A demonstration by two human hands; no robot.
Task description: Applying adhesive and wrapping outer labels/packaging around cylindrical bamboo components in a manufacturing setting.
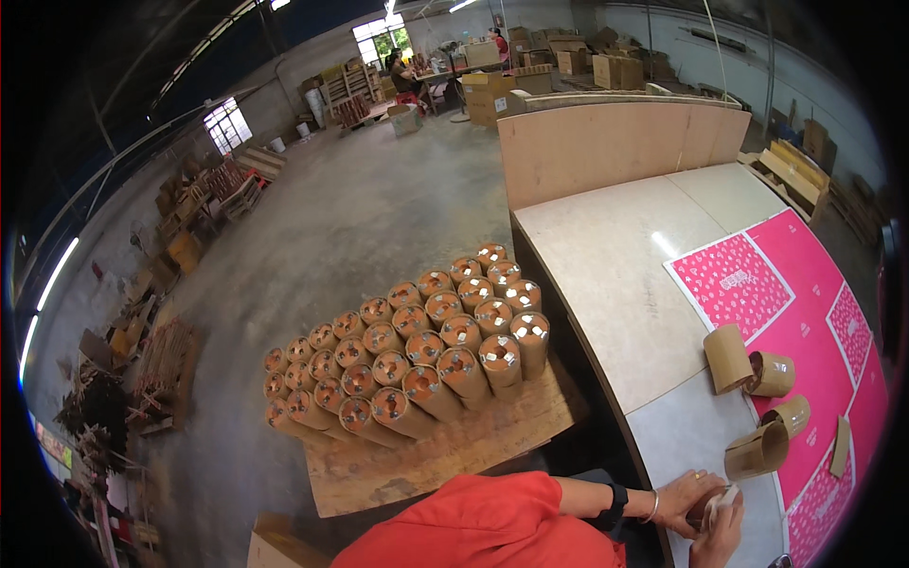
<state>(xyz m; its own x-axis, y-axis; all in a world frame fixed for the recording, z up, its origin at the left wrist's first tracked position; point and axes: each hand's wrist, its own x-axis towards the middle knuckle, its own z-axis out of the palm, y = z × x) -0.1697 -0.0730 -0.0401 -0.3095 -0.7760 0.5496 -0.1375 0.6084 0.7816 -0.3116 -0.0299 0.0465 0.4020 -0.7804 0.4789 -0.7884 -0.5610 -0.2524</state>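
Note:
My left hand [680,500], with a bracelet and a dark watch band at the wrist, is curled against a small brown round piece [704,511] low over the table. My right hand [721,538] is closed at the other side of it, pinching a whitish piece [728,495] at its top. The fingers cover much of both, so their exact kind cannot be made out. Beyond my hands, hollow brown rolls lie on the table, a wide one [757,451] nearest and another [725,358] farther away. One more roll [792,415] sits beside the nearest.
Pink patterned sheets [732,279] cover the right of the table [606,284]; a wooden board [620,147] stands along its far edge. Left of it, several upright brown tubes [442,386] crowd a wooden platform [379,479]. Two people [405,76] sit far back among cardboard boxes [489,93].

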